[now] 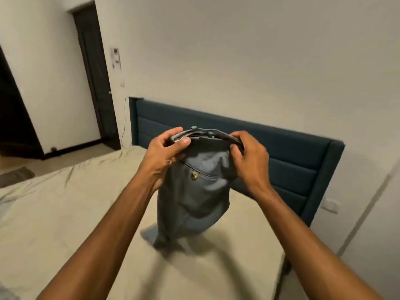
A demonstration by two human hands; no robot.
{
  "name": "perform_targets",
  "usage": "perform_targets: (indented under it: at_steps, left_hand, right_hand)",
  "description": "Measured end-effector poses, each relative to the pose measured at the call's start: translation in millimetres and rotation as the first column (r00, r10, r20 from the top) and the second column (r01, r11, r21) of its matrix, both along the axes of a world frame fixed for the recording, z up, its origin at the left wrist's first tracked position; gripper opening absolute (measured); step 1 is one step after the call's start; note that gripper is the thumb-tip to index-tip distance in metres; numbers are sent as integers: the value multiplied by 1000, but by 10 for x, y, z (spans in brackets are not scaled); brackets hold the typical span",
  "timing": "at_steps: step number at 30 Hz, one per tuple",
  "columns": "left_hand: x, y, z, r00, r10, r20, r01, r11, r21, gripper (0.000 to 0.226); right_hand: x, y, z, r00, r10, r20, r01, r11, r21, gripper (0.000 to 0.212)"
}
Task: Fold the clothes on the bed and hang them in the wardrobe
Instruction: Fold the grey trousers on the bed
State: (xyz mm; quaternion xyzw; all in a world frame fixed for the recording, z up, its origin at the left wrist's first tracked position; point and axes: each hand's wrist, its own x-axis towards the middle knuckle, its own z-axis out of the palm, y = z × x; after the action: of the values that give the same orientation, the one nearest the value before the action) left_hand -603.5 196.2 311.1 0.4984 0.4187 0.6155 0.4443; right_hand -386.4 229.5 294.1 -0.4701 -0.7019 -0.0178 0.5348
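Trousers (192,191) hang between left hand (165,153) and right hand (249,158), both gripping the waistband.

Two bare forearms seen from above, no sleeves shown, left hand (165,155) and right hand (249,160) uncovered, short plain nails seen on fingers

Bed (65,213): we see bare sheet across the lower left of the frame, open for passing.
Centre: our trousers (194,195) hang down onto the sheet, blocking the middle.
Upper right: headboard (292,156) closes the far edge.
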Motion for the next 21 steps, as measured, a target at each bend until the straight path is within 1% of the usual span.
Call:
perform_targets:
  at_steps: [1,2,4,5,6,7,9,10,11,12,13,14,15,17,18,20,21]
  left_hand:
    - [32,-8,226,996,2,-87,3,999,50,59]
    - [70,-19,442,981,45,-188,-24,993,111,61]
    - [185,-18,881,921,217,-325,-128,954,273,43]
    - [228,-17,1064,894,291,-340,-171,924,343,33]
    - [265,-6,1248,883,337,-328,-197,899,392,27]
    - [285,15,1394,881,361,-306,-215,882,420,21]
    - [333,61,1631,885,400,-239,-268,857,440,19]
    - [352,100,1694,885,414,-213,-292,849,441,22]
    - [372,140,1735,882,429,-197,-315,845,432,23]
    - [402,150,1751,872,447,-198,-336,842,422,20]
    - [420,161,1749,857,466,-220,-349,839,418,16]
    - [431,186,1745,841,480,-251,-354,837,417,13]
    - [428,219,1740,831,485,-274,-351,838,418,14]
    - [393,256,1814,819,502,-276,-351,820,452,20]
    - [367,265,1884,819,515,-254,-357,803,477,21]
    - [329,256,2043,797,564,-214,-394,755,523,23]
    - [316,246,2122,768,601,-220,-405,723,560,23]
  right_hand:
    - [78,19,324,1000,16,-5,-16,999,41,18]
    - [147,38,636,1000,28,-11,-27,997,68,17]
    - [280,54,1243,997,49,-56,-41,990,133,17]
    - [323,47,1477,992,66,-105,-49,986,159,18]
    - [365,18,1690,977,103,-189,-67,980,189,20]
    - [403,-7,1822,942,161,-296,-103,974,203,27]
    - [480,-57,1893,813,315,-490,-275,949,153,47]
    - [515,-35,1822,770,361,-526,-374,923,86,54]
    - [556,5,1737,762,394,-514,-454,891,8,51]
    - [589,44,1653,799,384,-462,-473,876,-90,38]
    - [609,77,1598,850,343,-399,-435,885,-167,24]
    - [627,116,1603,898,274,-343,-353,915,-193,15]
    - [634,152,1656,920,213,-330,-282,943,-175,12]
    - [633,179,1901,916,198,-349,-249,963,-107,14]
    - [610,138,2059,925,198,-325,-239,967,-91,21]
    - [549,98,2338,957,196,-215,-225,967,-119,33]
    - [523,99,2457,966,197,-170,-219,968,-125,35]
